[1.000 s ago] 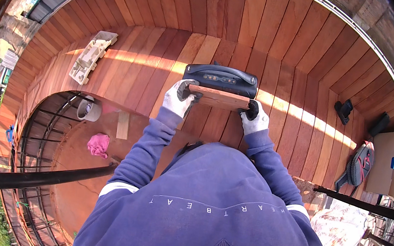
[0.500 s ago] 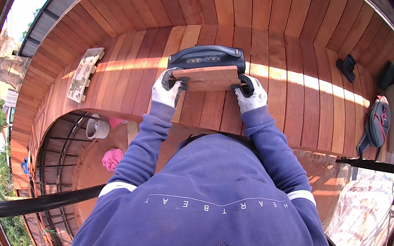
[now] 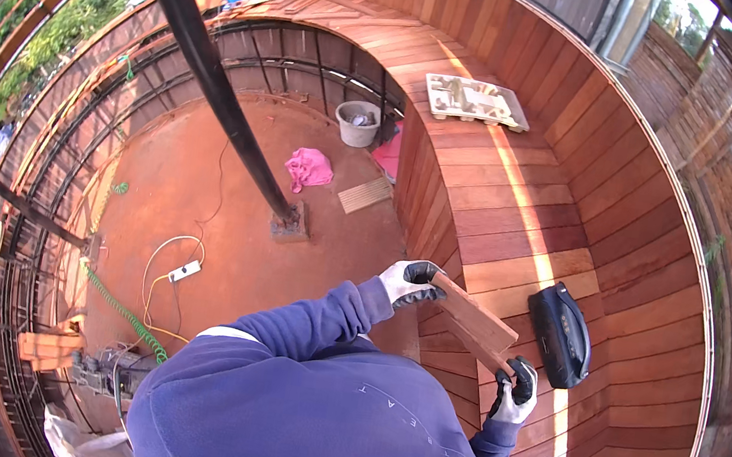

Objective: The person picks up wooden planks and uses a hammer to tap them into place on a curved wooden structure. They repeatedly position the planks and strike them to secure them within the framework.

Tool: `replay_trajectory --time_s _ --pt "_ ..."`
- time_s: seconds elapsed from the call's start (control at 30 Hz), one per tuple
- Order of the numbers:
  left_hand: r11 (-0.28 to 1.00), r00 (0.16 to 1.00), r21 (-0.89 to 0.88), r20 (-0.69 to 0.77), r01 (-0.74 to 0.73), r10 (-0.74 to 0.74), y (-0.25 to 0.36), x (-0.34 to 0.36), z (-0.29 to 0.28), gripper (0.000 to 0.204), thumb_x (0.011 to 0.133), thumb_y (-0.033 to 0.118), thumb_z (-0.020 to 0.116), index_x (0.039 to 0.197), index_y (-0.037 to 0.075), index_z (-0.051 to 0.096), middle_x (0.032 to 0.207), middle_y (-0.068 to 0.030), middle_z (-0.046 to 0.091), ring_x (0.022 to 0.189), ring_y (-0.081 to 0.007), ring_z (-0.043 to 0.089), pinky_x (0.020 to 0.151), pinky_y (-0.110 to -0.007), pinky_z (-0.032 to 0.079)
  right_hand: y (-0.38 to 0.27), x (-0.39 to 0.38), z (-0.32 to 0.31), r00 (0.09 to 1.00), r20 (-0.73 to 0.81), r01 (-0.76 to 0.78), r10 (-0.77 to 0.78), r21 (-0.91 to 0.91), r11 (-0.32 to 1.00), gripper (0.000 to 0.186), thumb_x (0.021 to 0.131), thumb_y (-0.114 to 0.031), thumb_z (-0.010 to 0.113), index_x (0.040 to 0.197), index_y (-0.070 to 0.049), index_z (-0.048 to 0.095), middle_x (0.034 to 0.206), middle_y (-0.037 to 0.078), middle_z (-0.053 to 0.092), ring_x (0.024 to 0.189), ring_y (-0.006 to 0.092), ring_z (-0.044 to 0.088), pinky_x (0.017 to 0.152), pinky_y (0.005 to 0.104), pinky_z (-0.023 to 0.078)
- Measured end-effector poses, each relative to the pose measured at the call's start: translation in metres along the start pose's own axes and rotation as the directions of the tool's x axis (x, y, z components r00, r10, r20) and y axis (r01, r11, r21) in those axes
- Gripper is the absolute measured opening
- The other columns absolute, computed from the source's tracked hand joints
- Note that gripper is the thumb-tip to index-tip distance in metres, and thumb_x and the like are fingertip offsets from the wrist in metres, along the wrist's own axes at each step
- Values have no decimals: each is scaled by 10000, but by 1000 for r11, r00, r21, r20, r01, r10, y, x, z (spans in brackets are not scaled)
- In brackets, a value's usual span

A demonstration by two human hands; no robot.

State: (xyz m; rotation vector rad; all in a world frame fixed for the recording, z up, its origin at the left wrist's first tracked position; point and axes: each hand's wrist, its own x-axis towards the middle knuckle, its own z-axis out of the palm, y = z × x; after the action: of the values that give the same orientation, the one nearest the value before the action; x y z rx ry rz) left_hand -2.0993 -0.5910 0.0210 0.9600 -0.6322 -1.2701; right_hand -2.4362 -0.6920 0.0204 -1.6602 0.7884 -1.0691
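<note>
A short reddish-brown wooden board is held between my two gloved hands. My left hand, in a white and black work glove, grips its far-left end. At the other end, my right hand pinches the board with thumb and fingers, in a matching glove. The board is tilted over the near edge of the curved wooden bench. Beside it on the bench seat lies a black portable speaker with a handle, just beyond my right hand and apart from it.
A pale molded tray sits farther along the bench. A black post rises from the reddish floor. A grey bucket, pink cloth, a white power strip with cords and a green coiled hose are on the left.
My body and view have turned left, bringing the floor and post into view. Both hands still hold the board, which has moved away from in front of the speaker.
</note>
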Motion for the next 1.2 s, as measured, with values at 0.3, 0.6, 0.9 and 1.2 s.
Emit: replay_trajectory --time_s 0.3,0.6,0.9,1.2 --pt "977 767 120 -605 -179 214 30 -221 -148 221 979 180 680 1170 68 678 926 19 657 842 -72 550 768 -253 470 -23 36 313 689 721 -449 72 347 824 632 851 -26 675 1444 -1 459 1380 96 548 1216 190 573 943 302 517" --pt "955 477 258 -827 -145 296 77 -418 -266 261 944 141 732 1162 24 649 1029 -29 705 947 -98 621 871 -286 515 -88 -21 614 -7 999 -413 51 -49 909 290 909 35 631 1198 37 649 1044 46 709 940 104 645 859 272 530" --pt "976 413 138 -889 -169 197 138 -479 -420 340 906 108 746 1196 13 596 1082 -40 647 1010 -109 619 885 -283 523 -93 -44 862 -246 968 -360 -52 -42 932 275 874 -36 679 1144 13 678 1002 33 709 909 108 630 825 280 516" --pt "938 331 347 -884 -5 329 263 -497 -620 586 833 154 763 1370 39 558 1264 -70 658 1161 -149 583 1009 -336 463 -175 -32 1166 -515 853 -243 -85 -50 969 222 884 -33 637 1091 23 696 963 34 718 816 72 618 751 254 518"
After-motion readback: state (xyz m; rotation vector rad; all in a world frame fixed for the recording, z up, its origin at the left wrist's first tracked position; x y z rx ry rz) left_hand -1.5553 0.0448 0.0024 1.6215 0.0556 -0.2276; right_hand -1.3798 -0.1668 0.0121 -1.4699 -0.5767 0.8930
